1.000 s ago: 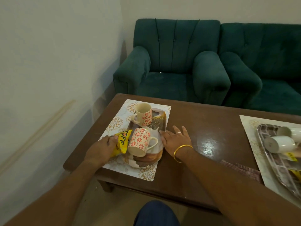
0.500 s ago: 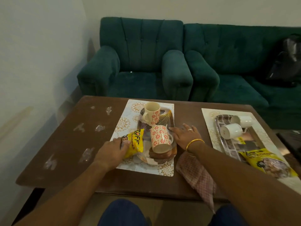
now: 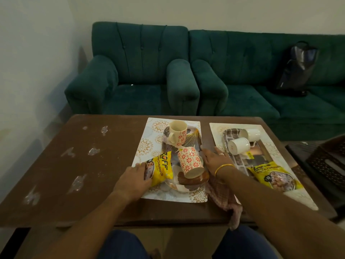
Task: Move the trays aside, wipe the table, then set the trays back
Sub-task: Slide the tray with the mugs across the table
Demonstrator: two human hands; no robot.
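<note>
Left hand (image 3: 130,178) lay at the tray (image 3: 194,141) left rim, against the snack packet (image 3: 160,169), fingers hidden. Right hand (image 3: 214,161) lay at its right rim, fingers spread flat, probably bracing a slide.

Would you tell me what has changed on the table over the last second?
The left hand and right hand slid the left tray on its mat rightward, up beside the right tray, baring smudges on the table's left. Both hands stay at its sides; mugs and packet lie as before.

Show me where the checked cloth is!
The checked cloth lies at the table's near edge, just right of the flowered-mug tray, partly under the right arm.
</note>
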